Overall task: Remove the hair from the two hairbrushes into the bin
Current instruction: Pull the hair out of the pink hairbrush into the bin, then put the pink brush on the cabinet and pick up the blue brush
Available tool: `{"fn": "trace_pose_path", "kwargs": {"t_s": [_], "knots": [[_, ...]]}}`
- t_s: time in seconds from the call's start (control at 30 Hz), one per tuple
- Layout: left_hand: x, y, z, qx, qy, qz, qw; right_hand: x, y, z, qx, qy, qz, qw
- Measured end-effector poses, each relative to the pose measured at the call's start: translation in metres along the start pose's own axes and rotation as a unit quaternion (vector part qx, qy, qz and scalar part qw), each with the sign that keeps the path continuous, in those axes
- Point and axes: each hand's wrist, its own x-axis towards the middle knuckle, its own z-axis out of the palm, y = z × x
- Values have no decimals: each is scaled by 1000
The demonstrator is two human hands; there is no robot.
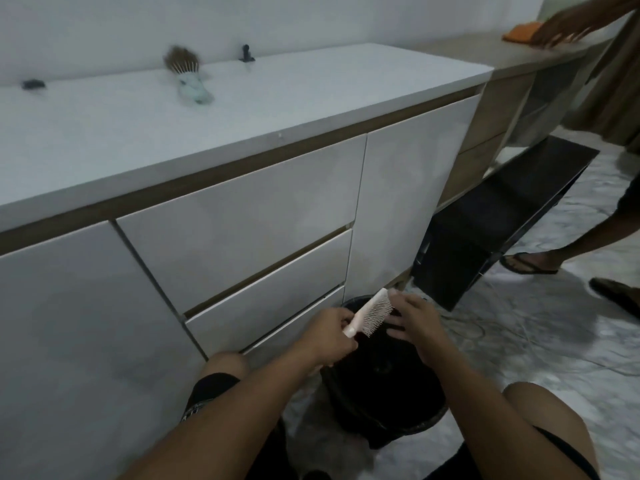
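Person crouched at a black bin (388, 407) on the marbled floor, knees either side of it. Left hand (329, 336) holds the handle of a pink hairbrush (372, 315), grip clenched round it; brush head angled up and away, bristles facing right, directly over the bin mouth. Right hand (414, 322) sits against the bristle side, fingers spread and nearly straight, grip released, fingertips touching the bristles. Whether hair is caught under the fingers cannot be told against the dark bin. Second hairbrush (185, 72), pale green handle, lies on the white counter (242, 109) well apart from the bin, its head matted with brown hair. Another person's hand (561, 27) rests beside an orange cloth (521, 32) on the far wooden ledge.
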Motion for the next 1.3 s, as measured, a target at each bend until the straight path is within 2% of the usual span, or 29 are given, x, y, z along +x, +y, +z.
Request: {"fn": "trace_pose_path", "kwargs": {"t_s": [0.13,0.27,0.4,0.67,0.77,0.93,1.1,1.3], "knots": [[-4,27,-25,156,86,43,983,0,-38,6,35,0,-18,999],[-12,54,-50,199,147,125,961,3,-79,10,86,19,-30,996],[-24,76,-80,247,201,186,930,-6,-122,18,95,8,-96,991],[-51,109,-153,191,314,257,894,-46,-224,57,90,-33,-234,967],[-62,117,-187,180,344,250,887,-61,-264,82,93,-67,-263,958],[-81,121,-246,170,379,217,883,-68,-313,131,32,-95,-315,944],[-97,118,-296,59,418,164,892,-67,-342,185,52,-126,-316,939],[-101,96,-347,47,429,104,896,-54,-365,250,33,-138,-329,934]]}}
